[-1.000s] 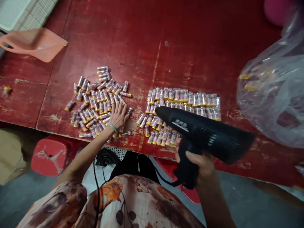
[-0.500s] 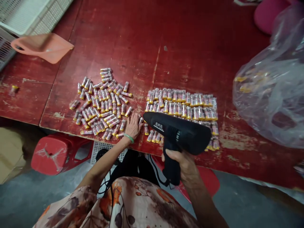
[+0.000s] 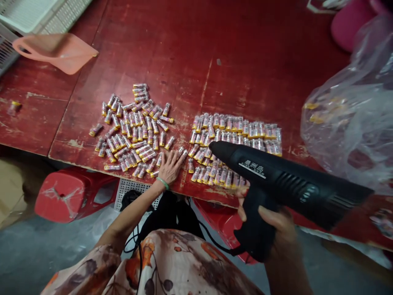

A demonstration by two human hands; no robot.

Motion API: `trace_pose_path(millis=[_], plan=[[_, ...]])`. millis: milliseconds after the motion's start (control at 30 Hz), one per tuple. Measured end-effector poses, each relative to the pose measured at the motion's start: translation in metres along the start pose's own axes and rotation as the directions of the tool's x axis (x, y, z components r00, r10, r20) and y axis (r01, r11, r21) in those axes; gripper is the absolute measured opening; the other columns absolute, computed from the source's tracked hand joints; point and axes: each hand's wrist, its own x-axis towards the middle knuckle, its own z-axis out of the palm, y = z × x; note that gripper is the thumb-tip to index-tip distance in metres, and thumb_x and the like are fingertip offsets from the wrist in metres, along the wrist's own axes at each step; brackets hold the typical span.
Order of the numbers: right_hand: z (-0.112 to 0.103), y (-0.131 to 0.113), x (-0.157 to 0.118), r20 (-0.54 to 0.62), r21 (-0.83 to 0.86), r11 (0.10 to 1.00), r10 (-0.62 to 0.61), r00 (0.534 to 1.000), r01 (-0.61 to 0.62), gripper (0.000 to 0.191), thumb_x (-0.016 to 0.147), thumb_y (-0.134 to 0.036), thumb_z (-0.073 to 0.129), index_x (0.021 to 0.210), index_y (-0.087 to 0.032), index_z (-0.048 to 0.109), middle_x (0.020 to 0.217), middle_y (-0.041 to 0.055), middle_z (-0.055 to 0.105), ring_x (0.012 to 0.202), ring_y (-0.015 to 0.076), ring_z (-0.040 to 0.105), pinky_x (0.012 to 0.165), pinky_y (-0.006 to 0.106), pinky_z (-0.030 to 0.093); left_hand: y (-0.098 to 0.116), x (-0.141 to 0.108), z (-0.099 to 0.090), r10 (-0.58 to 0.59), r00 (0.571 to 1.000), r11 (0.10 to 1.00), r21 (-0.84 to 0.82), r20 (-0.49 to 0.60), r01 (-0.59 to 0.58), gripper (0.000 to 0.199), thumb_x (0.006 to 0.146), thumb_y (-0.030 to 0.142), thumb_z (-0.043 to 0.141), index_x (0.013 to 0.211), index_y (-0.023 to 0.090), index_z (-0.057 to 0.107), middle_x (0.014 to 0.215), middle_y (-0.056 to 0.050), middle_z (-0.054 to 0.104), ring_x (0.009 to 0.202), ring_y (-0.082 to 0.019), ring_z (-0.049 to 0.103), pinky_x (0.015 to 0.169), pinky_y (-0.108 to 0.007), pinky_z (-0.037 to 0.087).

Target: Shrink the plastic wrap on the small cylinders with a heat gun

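Fingers (image 3: 175, 160) of L hand (image 3: 168, 170) spread flat, tips among small tubes at near edge of red worktop (image 3: 233, 73), paint chipped. Clear plastic bag (image 3: 346, 127) on R side of worktop, pink plastic scoop (image 3: 58, 53) top L. R hand (image 3: 270, 223) wrapped round grip of black heat gun (image 3: 291, 184), nozzle (image 3: 216, 148) over tubes. Tubes w/ pink labels + yellow ends in 2 groups: loose heap (image 3: 132, 131) by L hand, tighter rows (image 3: 236, 129) past nozzle. Green bracelet (image 3: 163, 183) on L wrist.
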Motion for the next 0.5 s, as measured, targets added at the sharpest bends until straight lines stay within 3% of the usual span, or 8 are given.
trace_pose_path(millis=[167, 333, 433, 500], plan=[[-0.009, 0.002, -0.009, -0.057, 0.015, 1.000, 0.011, 0.998, -0.010, 0.044, 0.058, -0.035, 0.081, 0.100, -0.025, 0.071, 0.092, 0.0071, 0.069, 0.050, 0.0162, 0.054, 0.035, 0.029, 0.046, -0.036, 0.017, -0.008, -0.051, 0.996, 0.997, 0.054, -0.071, 0.055, 0.065, 0.096, 0.015, 0.035, 0.159, 0.024, 0.025, 0.164, -0.009, 0.025, 0.155, -0.027, 0.014, 0.125, -0.063, 0.002], [-0.019, -0.007, 0.000, -0.088, 0.020, 0.999, -0.027, 0.996, 0.029, 0.052, 0.050, -0.040, 0.083, 0.098, -0.025, 0.071, 0.084, 0.0058, 0.066, 0.048, 0.0163, 0.053, 0.030, 0.028, 0.044, -0.079, 0.023, -0.021, -0.098, 0.982, 0.994, 0.029, -0.160, 0.104, 0.057, 0.096, 0.017, 0.035, 0.153, 0.016, 0.040, 0.161, -0.013, 0.034, 0.154, -0.031, 0.019, 0.124, -0.064, 0.007], [-0.009, -0.020, 0.016, -0.163, 0.048, 0.989, -0.129, 0.978, 0.139, 0.048, 0.050, -0.038, 0.084, 0.093, -0.021, 0.072, 0.086, 0.0048, 0.066, 0.050, 0.0159, 0.055, 0.031, 0.026, 0.045, -0.083, 0.030, -0.027, -0.105, 0.960, 0.994, -0.016, -0.259, 0.104, 0.053, 0.096, 0.024, 0.040, 0.147, 0.011, 0.046, 0.157, -0.018, 0.040, 0.152, -0.032, 0.024, 0.125, -0.061, 0.012], [0.001, -0.028, 0.027, -0.211, 0.056, 0.972, -0.213, 0.954, 0.230, 0.038, 0.052, -0.036, 0.083, 0.084, -0.018, 0.072, 0.083, 0.0041, 0.066, 0.050, 0.0147, 0.056, 0.035, 0.025, 0.047, -0.069, 0.048, -0.031, -0.076, 0.944, 0.996, -0.062, -0.320, 0.060, 0.053, 0.095, 0.027, 0.041, 0.145, 0.010, 0.048, 0.154, -0.019, 0.044, 0.151, -0.031, 0.028, 0.126, -0.058, 0.015]])
